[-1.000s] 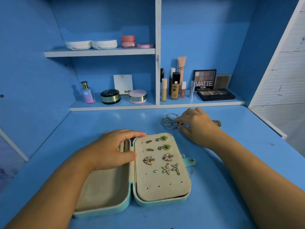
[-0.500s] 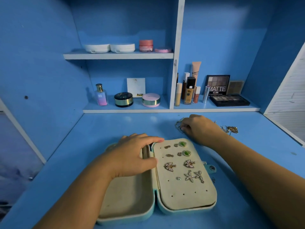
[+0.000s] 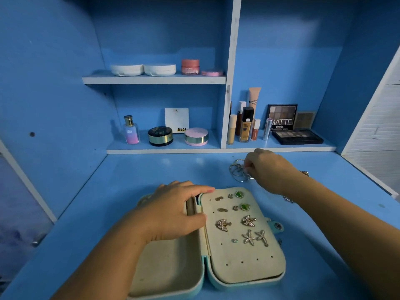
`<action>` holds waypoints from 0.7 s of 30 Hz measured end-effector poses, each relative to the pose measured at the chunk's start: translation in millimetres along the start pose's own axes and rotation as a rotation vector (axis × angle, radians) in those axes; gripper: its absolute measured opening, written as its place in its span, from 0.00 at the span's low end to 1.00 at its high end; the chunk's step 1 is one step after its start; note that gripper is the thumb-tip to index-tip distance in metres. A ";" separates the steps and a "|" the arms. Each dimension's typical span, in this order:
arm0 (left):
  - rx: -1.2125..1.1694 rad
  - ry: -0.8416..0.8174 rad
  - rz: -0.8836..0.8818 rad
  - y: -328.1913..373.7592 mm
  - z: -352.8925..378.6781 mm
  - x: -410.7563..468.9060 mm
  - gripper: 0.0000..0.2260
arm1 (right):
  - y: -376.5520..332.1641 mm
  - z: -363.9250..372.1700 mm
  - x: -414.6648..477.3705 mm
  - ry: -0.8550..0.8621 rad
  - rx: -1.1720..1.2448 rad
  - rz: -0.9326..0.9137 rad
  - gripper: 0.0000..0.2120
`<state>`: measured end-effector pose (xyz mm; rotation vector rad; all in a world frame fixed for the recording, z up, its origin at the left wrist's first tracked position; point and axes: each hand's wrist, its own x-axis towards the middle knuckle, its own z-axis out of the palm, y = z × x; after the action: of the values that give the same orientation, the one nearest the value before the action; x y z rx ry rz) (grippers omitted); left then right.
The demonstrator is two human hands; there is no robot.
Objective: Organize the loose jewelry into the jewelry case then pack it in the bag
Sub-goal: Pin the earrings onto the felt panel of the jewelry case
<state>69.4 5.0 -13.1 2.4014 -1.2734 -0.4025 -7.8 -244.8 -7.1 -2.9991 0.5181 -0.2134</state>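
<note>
A teal jewelry case (image 3: pixel 242 282) lies open on the blue desk, its beige lining facing up. Its right panel holds several earrings (image 3: pixel 244 221): green studs, butterfly shapes, star shapes. My left hand (image 3: pixel 173 208) rests flat on the top of the case's left half, fingers reaching over the hinge. My right hand (image 3: pixel 268 167) is behind the case, fingers curled and pinching a heap of silver hoop bangles (image 3: pixel 238 172) on the desk. A gold chain piece (image 3: pixel 304 173) shows just past my right wrist, and another small chain (image 3: pixel 289 199) lies under my forearm.
Shelves behind the desk carry a perfume bottle (image 3: pixel 130 131), compacts (image 3: pixel 160 135), foundation tubes (image 3: pixel 245 124) and an eyeshadow palette (image 3: pixel 296 136). A white shelf edge (image 3: pixel 216 150) borders the desk's back. A white slatted panel (image 3: pixel 381 126) stands at the right.
The camera view tilted up and shifted. My right hand stays at the hoop bangles, its fingers now closing on them. My left hand keeps resting on the case.
</note>
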 end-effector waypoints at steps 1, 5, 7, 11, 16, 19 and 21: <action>0.004 0.000 0.004 -0.3 -0.1 0.0 0.27 | 3.6 -2.7 -7.6 0.005 -0.017 -0.018 0.07; 0.048 -0.019 0.033 2.0 -0.6 -0.2 0.25 | 14.1 -2.5 -29.5 -0.064 -0.099 -0.025 0.06; 0.059 -0.026 0.038 3.9 -1.5 0.4 0.25 | 16.0 0.6 -32.4 -0.071 -0.007 0.003 0.05; 0.042 -0.015 0.054 3.8 -1.0 2.1 0.24 | 16.2 0.0 -33.7 -0.065 0.132 0.043 0.03; 0.012 -0.021 0.048 -0.1 1.9 3.9 0.27 | 16.7 5.5 -37.2 -0.022 0.140 0.020 0.05; 0.011 -0.025 0.047 -2.7 3.5 5.8 0.27 | 23.2 8.4 -35.0 0.128 0.185 -0.018 0.07; 0.010 -0.020 0.048 -4.0 4.0 6.5 0.28 | 26.9 8.2 -31.6 0.252 0.235 -0.029 0.07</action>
<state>74.1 0.7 -18.9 2.3754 -1.3416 -0.4085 -44.8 -258.7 -22.0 -2.7660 0.4353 -0.6154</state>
